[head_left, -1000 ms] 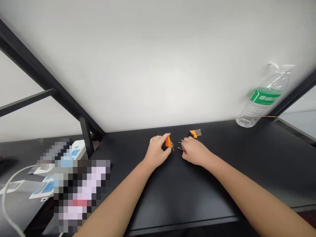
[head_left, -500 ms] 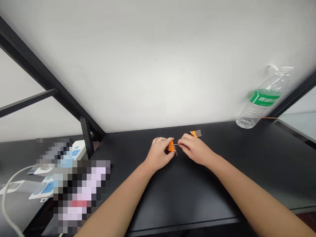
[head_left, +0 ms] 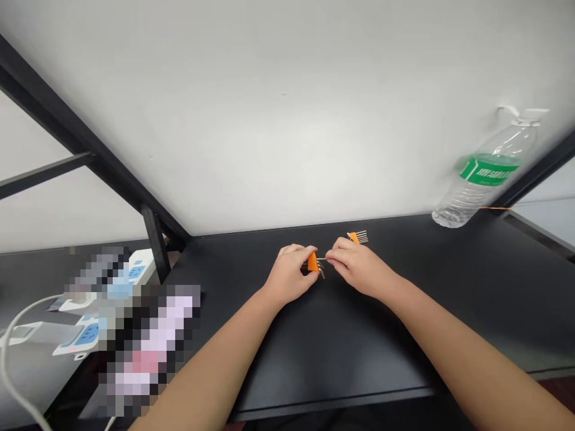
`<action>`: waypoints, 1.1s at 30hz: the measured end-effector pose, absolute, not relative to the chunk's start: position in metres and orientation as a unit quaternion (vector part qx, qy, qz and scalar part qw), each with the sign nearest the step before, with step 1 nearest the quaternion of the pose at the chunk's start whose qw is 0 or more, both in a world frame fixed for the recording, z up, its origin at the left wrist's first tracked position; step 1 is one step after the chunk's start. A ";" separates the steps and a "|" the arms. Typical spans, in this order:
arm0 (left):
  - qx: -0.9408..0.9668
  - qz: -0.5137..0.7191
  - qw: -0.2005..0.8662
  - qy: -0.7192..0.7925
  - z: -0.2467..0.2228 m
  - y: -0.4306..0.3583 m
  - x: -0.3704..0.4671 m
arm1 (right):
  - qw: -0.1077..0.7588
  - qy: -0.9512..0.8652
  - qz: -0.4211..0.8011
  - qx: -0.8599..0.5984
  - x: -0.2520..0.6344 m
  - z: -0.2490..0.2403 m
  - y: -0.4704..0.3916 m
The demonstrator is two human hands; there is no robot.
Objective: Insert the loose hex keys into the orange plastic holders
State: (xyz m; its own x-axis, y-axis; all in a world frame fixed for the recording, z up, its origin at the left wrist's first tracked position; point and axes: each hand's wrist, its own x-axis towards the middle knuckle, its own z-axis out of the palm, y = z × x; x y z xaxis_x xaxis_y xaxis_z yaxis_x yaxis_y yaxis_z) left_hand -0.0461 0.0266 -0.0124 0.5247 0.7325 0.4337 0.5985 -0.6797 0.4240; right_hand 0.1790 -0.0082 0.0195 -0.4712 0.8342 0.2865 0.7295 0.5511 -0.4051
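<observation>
My left hand (head_left: 290, 274) grips an orange hex key holder (head_left: 312, 262) between thumb and fingers, just above the black tabletop. Short bent ends of several metal hex keys stick out of the holder's right side. My right hand (head_left: 354, 263) pinches the end of one thin hex key (head_left: 321, 258), which reaches across to the holder. Behind my right hand lies a second orange holder (head_left: 354, 237) with several straight metal keys pointing right; its lower part is hidden by the hand.
A clear plastic bottle with a green label (head_left: 489, 170) stands at the back right against the white wall. On the left are a white power strip (head_left: 144, 258), a pale cable (head_left: 9, 359) and a blurred-out flat object (head_left: 168, 323). Black frame bars (head_left: 155, 239) rise at the left.
The view has shifted slightly. Both hands keep their grips on the holder and the hex key, with barely any movement between them.
</observation>
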 end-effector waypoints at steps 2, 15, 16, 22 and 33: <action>0.877 0.284 0.102 0.374 -0.010 0.025 -0.045 | 0.202 -0.858 0.109 -0.460 0.177 0.024 -0.012; 0.877 0.305 0.127 0.348 -0.006 0.019 -0.041 | 0.389 -0.632 0.512 -0.432 0.161 0.007 -0.003; 0.874 0.311 0.128 0.351 -0.006 0.020 -0.042 | 0.388 -0.625 0.515 -0.440 0.163 0.006 -0.002; 0.854 0.330 0.126 0.382 -0.011 0.024 -0.043 | 0.289 -0.759 0.208 -0.544 0.180 -0.001 0.009; 0.849 0.333 0.120 0.392 -0.013 0.027 -0.043 | 0.096 -0.806 0.031 -0.583 0.182 -0.006 0.016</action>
